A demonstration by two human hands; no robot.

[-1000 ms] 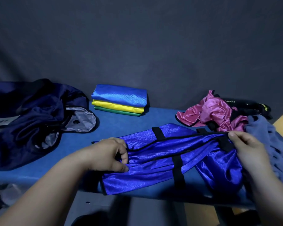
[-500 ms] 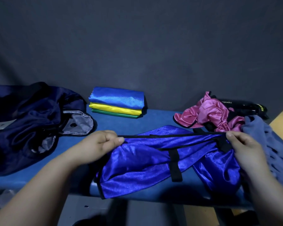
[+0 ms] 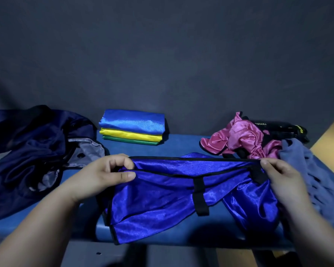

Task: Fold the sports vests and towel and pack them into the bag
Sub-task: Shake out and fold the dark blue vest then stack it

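Note:
A shiny royal-blue vest (image 3: 162,195) with black trim and black straps hangs over the front of the blue bench (image 3: 181,145). My left hand (image 3: 104,174) pinches its top hem at the left end. My right hand (image 3: 280,176) pinches the same hem at the right end, and the hem runs taut between them. Three folded vests, blue over yellow over green (image 3: 132,128), are stacked at the back. A crumpled pink vest (image 3: 239,139) lies back right. A grey-blue towel (image 3: 308,174) lies bunched at the right edge. The dark navy bag (image 3: 27,151) slumps open at the left.
A black object with yellow lettering (image 3: 278,128) lies behind the pink vest. A dark cloth wall closes off the back. The bench front edge runs just under the hanging vest, with grey floor below.
Both hands have lifted the vest's top hem and drawn it straight and taut. The left hand has shifted from gripping bunched cloth to pinching the hem's end.

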